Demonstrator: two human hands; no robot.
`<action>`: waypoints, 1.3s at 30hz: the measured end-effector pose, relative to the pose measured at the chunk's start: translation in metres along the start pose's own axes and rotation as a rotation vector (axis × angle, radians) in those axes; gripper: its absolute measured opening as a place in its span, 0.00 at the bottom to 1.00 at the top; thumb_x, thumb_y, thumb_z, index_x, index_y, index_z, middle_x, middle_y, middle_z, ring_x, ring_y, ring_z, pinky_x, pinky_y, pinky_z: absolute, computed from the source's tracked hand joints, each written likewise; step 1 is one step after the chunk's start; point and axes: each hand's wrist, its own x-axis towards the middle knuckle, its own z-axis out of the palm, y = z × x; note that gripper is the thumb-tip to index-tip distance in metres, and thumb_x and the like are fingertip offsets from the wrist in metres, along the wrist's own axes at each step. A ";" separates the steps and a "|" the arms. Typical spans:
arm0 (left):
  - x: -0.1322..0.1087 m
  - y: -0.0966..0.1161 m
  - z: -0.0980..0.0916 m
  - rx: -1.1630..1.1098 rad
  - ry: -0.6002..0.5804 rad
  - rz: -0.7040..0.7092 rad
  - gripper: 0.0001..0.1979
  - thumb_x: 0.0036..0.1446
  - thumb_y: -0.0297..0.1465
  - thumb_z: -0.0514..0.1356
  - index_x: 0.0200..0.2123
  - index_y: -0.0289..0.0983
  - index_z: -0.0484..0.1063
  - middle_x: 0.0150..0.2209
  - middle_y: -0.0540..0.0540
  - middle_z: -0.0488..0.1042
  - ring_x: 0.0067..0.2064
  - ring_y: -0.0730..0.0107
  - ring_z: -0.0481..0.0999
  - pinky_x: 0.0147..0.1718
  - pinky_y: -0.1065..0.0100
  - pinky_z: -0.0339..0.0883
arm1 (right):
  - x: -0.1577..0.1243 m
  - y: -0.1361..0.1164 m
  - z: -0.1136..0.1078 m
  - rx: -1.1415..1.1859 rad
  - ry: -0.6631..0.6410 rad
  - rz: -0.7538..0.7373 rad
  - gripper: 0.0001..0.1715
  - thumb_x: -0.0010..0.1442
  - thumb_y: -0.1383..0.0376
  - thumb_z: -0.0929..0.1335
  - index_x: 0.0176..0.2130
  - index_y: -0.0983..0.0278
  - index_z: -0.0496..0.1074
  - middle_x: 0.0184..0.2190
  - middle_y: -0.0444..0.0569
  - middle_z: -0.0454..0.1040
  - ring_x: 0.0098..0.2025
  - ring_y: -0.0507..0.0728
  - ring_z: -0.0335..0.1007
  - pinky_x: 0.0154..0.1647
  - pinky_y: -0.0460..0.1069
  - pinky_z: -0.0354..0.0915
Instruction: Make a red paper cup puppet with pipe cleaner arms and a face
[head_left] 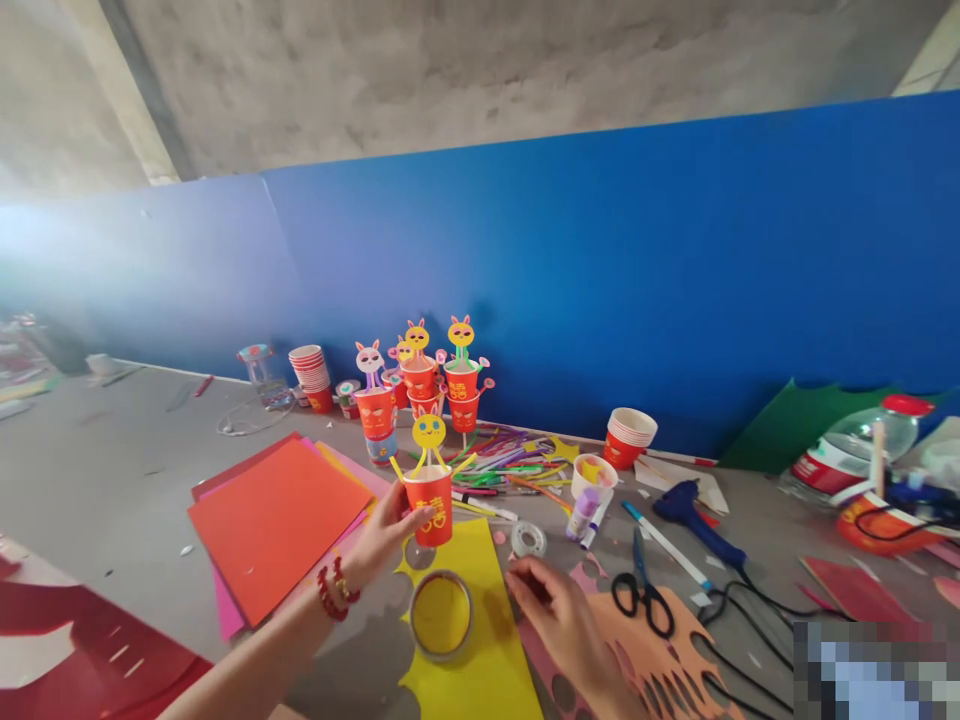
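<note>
My left hand (401,517) is closed around a red paper cup (430,508), raised above the yellow sheet. A yellow bunny face (429,432) rises from the cup, and yellow strips stick out at both sides like arms. My right hand (551,610) has its fingers curled together over the sheet's right side; whether something small is pinched in them I cannot make out. Just beyond those fingertips lies a roll of clear tape (529,540). A wider tape roll (442,657) rests on the yellow sheet (491,625) between my arms.
Behind stand several finished cup figures (375,405) and stacked cups (310,375). Pipe cleaners (517,455) lie along the wall. Orange-red sheets (277,520) are at left. At right are scissors (641,590), a blue glue gun (697,520) with a black cord, and a glue stick (583,513).
</note>
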 end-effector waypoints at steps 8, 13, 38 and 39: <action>-0.023 0.017 0.057 -0.223 -0.253 -0.036 0.27 0.54 0.42 0.71 0.53 0.40 0.70 0.48 0.41 0.78 0.49 0.53 0.78 0.46 0.60 0.73 | -0.006 -0.024 0.019 0.276 -0.058 0.069 0.23 0.63 0.47 0.69 0.37 0.64 0.78 0.30 0.50 0.78 0.31 0.57 0.70 0.30 0.46 0.62; -0.026 0.014 0.073 -0.225 -0.256 -0.034 0.28 0.55 0.42 0.70 0.55 0.40 0.68 0.52 0.39 0.76 0.52 0.51 0.77 0.50 0.58 0.72 | -0.001 -0.006 0.021 0.393 0.052 0.121 0.27 0.57 0.43 0.72 0.32 0.65 0.77 0.23 0.44 0.70 0.25 0.53 0.60 0.26 0.45 0.58; -0.025 0.018 0.073 -0.165 -0.245 0.002 0.30 0.53 0.42 0.71 0.57 0.40 0.68 0.55 0.38 0.75 0.56 0.48 0.75 0.55 0.57 0.69 | -0.007 -0.004 0.020 0.442 -0.014 0.164 0.23 0.58 0.47 0.73 0.30 0.65 0.78 0.23 0.47 0.74 0.25 0.54 0.63 0.26 0.46 0.58; -0.025 0.019 0.072 -0.165 -0.246 -0.001 0.30 0.53 0.42 0.71 0.56 0.40 0.68 0.55 0.39 0.75 0.55 0.49 0.75 0.55 0.57 0.69 | -0.007 -0.003 0.020 0.435 -0.014 0.160 0.23 0.59 0.47 0.73 0.30 0.65 0.78 0.23 0.48 0.74 0.25 0.54 0.64 0.26 0.46 0.59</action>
